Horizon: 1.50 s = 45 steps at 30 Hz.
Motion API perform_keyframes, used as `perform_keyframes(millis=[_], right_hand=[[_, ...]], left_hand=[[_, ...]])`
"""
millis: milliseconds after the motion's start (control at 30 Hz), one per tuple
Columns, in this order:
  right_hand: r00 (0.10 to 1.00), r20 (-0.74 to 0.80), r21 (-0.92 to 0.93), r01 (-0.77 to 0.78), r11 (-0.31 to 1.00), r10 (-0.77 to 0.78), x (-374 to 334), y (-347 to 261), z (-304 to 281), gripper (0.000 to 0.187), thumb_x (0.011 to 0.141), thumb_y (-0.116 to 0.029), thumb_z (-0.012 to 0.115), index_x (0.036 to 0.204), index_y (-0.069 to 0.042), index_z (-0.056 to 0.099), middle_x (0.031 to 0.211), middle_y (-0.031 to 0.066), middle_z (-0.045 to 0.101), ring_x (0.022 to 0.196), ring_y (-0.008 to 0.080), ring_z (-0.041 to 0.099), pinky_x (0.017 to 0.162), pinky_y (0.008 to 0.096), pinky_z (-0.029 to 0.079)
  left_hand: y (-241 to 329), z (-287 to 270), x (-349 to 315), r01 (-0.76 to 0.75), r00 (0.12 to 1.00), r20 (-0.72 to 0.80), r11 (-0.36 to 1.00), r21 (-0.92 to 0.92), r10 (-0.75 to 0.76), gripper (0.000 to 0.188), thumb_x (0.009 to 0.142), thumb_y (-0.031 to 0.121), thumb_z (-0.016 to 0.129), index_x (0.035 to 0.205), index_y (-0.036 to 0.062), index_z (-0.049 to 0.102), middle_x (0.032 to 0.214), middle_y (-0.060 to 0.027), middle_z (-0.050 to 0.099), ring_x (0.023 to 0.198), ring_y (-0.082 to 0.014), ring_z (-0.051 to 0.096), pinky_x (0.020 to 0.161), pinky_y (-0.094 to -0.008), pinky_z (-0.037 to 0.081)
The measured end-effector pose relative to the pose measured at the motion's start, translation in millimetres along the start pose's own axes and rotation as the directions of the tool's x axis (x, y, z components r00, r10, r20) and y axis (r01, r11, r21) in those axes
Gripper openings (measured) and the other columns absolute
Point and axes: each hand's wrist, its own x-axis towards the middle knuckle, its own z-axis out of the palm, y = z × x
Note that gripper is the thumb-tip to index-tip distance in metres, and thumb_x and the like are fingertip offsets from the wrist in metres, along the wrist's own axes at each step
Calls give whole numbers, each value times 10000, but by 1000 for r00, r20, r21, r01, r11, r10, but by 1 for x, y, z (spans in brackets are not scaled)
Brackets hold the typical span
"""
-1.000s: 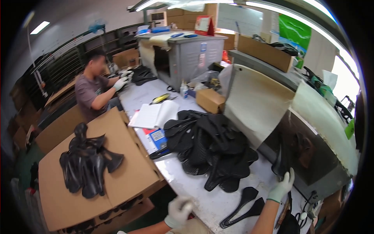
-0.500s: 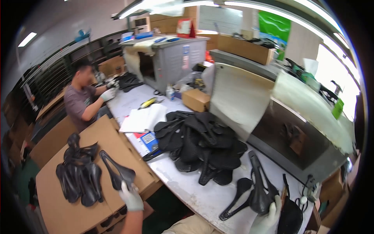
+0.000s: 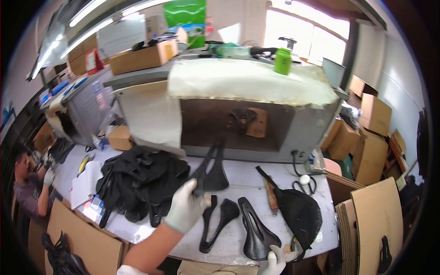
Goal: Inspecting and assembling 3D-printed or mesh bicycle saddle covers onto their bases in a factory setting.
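My left hand [image 3: 184,210], in a white glove, is closed on the wide end of a black bicycle saddle [image 3: 216,176] with a long central slot, slightly blurred. It hangs over the table, nose pointing at the grey box. At the front edge, my right hand [image 3: 273,262], gloved too, grips the wide rear of a second, glossy black saddle [image 3: 255,231]. Between my hands a thin black saddle-shaped piece [image 3: 218,224] with an open middle lies flat. Right of them is a black textured cover [image 3: 300,215] beside a brown-handled tool [image 3: 271,197].
A heap of black textured covers [image 3: 137,181] fills the table's left. Behind stands a grey open-fronted box [image 3: 311,130] under a pale cloth, with a green bottle [image 3: 283,62] on top. Cardboard sheets [image 3: 373,224] lean at right. A co-worker [image 3: 32,188] sits far left.
My view has swung right. My left hand has carried its saddle from above the cardboard at left to over the table. My right hand still holds its saddle, now low at the table's front edge.
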Motion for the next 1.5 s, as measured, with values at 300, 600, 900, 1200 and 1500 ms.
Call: perform_keyframes(millis=[300,600,900,1200,1500], right_hand=[[851,141,312,-523,793,506,-1,-28,-42,225,981,-105,683,1141,32,763,1059,100,767,995,193,681,931,324,518],[667,532,338,-732,592,522,14,-18,-61,190,981,-92,688,1107,37,747,869,82,750,741,136,703,707,281,555],[527,693,299,-831,469,491,15,-24,-57,200,963,-103,706,1092,49,722,835,87,739,706,134,696,675,275,550],[327,858,211,-927,310,396,-20,-66,-23,231,1021,-105,677,1201,39,696,948,102,756,801,158,721,764,318,600],[783,610,306,-94,947,-119,46,-73,-39,384,927,-132,740,1281,12,702,833,145,754,701,266,748,660,349,587]], left_hand=[[-32,13,143,-80,987,-141,996,-47,73,535,1043,337,627,1397,-41,495,1236,-190,614,1033,-305,663,867,-428,559],[-30,-77,-6,-377,905,403,185,908,-138,327,949,189,639,1234,35,684,1104,-156,716,926,-297,719,859,-404,578],[-22,-70,-35,-756,635,636,-524,392,-439,262,894,190,595,1111,179,741,1336,-100,634,1337,-331,547,1116,-542,451],[-23,-62,-64,-575,761,561,-63,816,324,375,828,-46,677,1195,26,669,1193,-166,658,1151,-396,632,1140,-576,408],[6,5,-126,-592,726,665,-335,733,173,527,868,6,748,1378,-1,614,952,-182,670,756,-379,654,655,-422,538]])
